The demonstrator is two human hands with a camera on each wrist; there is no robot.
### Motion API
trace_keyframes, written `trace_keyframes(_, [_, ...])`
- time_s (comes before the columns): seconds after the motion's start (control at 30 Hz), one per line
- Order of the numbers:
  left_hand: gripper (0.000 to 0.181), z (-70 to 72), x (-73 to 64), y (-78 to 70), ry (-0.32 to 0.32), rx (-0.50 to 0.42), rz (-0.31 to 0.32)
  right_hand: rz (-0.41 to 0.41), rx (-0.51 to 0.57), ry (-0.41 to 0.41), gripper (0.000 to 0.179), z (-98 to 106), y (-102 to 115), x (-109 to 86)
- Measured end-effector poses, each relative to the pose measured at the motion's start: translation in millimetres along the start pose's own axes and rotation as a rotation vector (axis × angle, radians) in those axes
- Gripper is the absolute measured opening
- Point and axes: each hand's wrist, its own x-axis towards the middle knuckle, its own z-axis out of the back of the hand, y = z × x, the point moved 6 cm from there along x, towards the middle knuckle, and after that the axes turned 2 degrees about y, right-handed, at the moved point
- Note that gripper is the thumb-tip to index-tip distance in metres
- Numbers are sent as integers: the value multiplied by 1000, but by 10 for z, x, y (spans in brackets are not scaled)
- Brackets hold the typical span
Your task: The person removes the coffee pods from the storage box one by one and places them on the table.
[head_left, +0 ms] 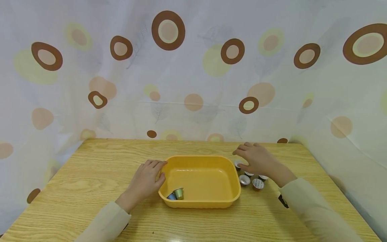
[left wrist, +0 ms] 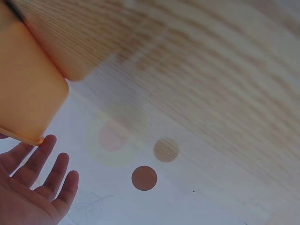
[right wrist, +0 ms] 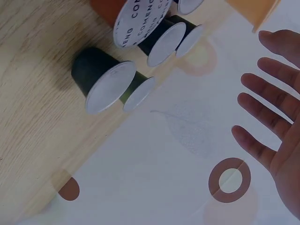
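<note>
A yellow plastic basin (head_left: 201,204) stands on the table. Its near left corner holds a green coffee capsule (head_left: 179,194) and a blue coffee capsule (head_left: 171,196), leaning together. My left hand (head_left: 144,179) rests at the basin's left rim, fingertips touching it with the fingers fairly straight. Over several capsules to the right of the basin hovers my right hand (head_left: 260,160), fingers spread and holding nothing. Among those capsules are a brown one with a printed lid (right wrist: 143,23) and a dark one with a plain lid (right wrist: 105,84). The hand partly hides this group in the head view.
The wooden table (head_left: 99,174) ends at a patterned cloth (head_left: 193,77) hanging behind it and along both sides. A silver-lidded capsule (head_left: 244,180) stands close beside the basin's right wall.
</note>
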Motion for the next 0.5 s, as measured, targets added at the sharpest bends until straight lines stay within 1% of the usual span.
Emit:
trace_keyframes(0.27, [35,2,0,-4,4,0,4,50,7,-6,35,54,220,97])
trace_keyframes(0.5, [35,4,3,-5,3,0,3,125,-21,-49,36,99,437,166])
